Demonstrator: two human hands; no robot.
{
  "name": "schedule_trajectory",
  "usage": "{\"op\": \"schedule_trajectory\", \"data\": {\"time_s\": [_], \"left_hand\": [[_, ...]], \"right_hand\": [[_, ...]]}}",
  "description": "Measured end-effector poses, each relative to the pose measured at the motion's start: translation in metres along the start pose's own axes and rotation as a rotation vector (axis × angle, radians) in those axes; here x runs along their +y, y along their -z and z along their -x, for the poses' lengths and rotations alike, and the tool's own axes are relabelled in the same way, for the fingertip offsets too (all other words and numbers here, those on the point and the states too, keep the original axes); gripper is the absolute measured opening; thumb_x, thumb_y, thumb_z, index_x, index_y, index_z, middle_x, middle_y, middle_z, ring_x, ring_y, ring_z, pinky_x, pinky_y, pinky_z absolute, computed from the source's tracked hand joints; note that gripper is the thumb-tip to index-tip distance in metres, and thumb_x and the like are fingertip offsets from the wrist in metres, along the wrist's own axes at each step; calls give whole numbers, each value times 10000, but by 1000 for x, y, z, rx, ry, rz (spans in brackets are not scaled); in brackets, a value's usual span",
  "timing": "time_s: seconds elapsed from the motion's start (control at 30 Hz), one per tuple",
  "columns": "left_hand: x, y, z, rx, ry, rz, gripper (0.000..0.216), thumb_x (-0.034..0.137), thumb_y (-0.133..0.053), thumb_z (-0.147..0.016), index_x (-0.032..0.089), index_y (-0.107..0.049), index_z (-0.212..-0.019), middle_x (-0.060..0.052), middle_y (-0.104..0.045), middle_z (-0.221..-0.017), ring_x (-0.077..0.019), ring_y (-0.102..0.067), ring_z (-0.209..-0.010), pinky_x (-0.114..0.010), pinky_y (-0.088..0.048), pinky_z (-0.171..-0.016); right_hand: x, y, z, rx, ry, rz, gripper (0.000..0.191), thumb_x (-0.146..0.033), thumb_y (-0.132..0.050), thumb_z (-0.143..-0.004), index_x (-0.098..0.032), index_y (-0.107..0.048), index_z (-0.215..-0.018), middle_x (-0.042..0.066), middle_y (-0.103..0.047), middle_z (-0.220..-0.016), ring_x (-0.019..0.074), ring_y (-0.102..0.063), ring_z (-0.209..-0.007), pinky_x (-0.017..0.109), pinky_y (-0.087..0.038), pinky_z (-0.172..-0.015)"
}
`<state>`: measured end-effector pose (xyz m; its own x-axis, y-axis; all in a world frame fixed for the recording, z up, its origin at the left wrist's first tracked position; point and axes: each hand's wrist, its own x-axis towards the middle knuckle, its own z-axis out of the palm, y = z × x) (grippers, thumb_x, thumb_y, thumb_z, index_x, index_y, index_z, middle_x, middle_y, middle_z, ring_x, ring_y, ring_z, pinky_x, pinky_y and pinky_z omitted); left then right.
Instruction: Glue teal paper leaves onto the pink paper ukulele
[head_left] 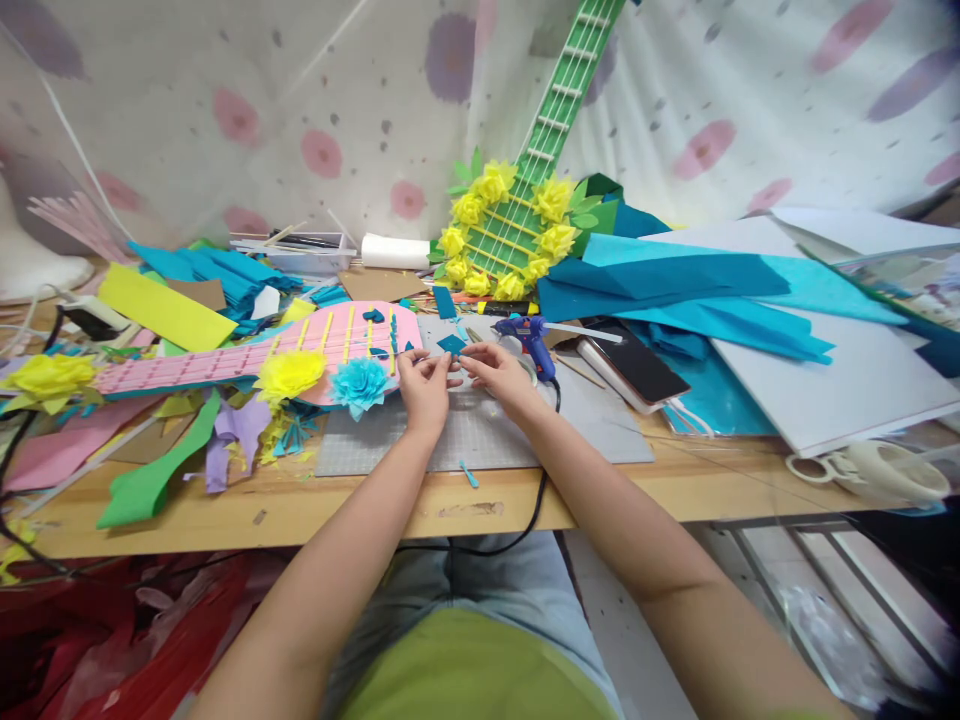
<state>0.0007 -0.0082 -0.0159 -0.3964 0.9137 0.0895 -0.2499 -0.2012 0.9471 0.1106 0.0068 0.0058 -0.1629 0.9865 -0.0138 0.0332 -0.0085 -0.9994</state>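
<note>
My left hand (pixel 425 388) and my right hand (pixel 501 378) meet over the grey cutting mat (pixel 375 450), both with fingers pinched together. A small blue paper piece (pixel 452 344) shows right at my right fingertips. What my left fingertips pinch is too small to make out. Left of my left hand lies a pink paper guitar (pixel 367 345) with yellow strips, and a blue paper flower (pixel 359 386) and a yellow paper flower (pixel 291 374) along its edge. Just beyond my right hand lies a blue glue gun (pixel 531 342), its white glue stick pointing right.
A green paper guitar (pixel 517 225) ringed with yellow flowers leans at the back. Blue paper sheets (pixel 697 285), a phone (pixel 637 362) and a tipped cup (pixel 892 470) lie right. Paper scraps (pixel 161 465) cover the left. The black cord (pixel 541 490) hangs over the front edge.
</note>
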Motion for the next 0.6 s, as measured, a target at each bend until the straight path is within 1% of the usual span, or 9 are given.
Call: {"op": "schedule_trajectory", "data": {"time_s": [0.13,0.23,0.37,0.47,0.53,0.6], "left_hand": [[2,-4,2,8,31,43,447,359,-699,-680,220,-340,-907,22,-640,-720,-161,-688,-686,-249,-549,-542],[2,-5,4,8,18,44,425,343,-686,-698,225,-340,-916,19,-648,-732,-157,-688,-689,-251,-556,-554],[1,-5,6,-47,-23,29,416,374,-668,-708,217,-353,-930,6,-644,-748,-153,-680,-679,-234,-544,-530],[0,-5,8,-77,-73,1,407,373,-657,-708,214,-367,-945,1,-629,-791,-127,-655,-664,-202,-523,-490],[0,-4,8,-64,-111,-40,397,344,-658,-697,216,-374,-944,1,-611,-823,-111,-630,-671,-184,-509,-467],[1,-4,9,-52,-137,-88,387,307,-660,-683,218,-379,-935,1,-599,-836,-108,-609,-683,-177,-499,-454]], "right_hand": [[4,-12,-1,20,-18,-167,381,-451,-699,-579,-219,-561,-847,18,-647,-840,160,-619,-824,256,-489,-627],[4,-14,-1,36,-23,-219,379,-447,-713,-557,-218,-553,-813,21,-648,-842,187,-632,-844,291,-516,-648],[3,-13,-1,112,39,-145,308,-430,-673,-591,-213,-571,-784,11,-637,-804,158,-619,-788,279,-494,-678],[0,-7,-3,149,83,-87,262,-406,-639,-606,-209,-548,-752,-1,-612,-760,135,-596,-727,274,-487,-678],[-2,-1,-4,139,85,-17,237,-388,-622,-606,-210,-531,-734,-8,-590,-715,129,-582,-683,271,-484,-646],[-4,6,-5,88,75,54,216,-366,-620,-602,-208,-531,-720,-17,-571,-678,121,-567,-637,270,-478,-619]]}}
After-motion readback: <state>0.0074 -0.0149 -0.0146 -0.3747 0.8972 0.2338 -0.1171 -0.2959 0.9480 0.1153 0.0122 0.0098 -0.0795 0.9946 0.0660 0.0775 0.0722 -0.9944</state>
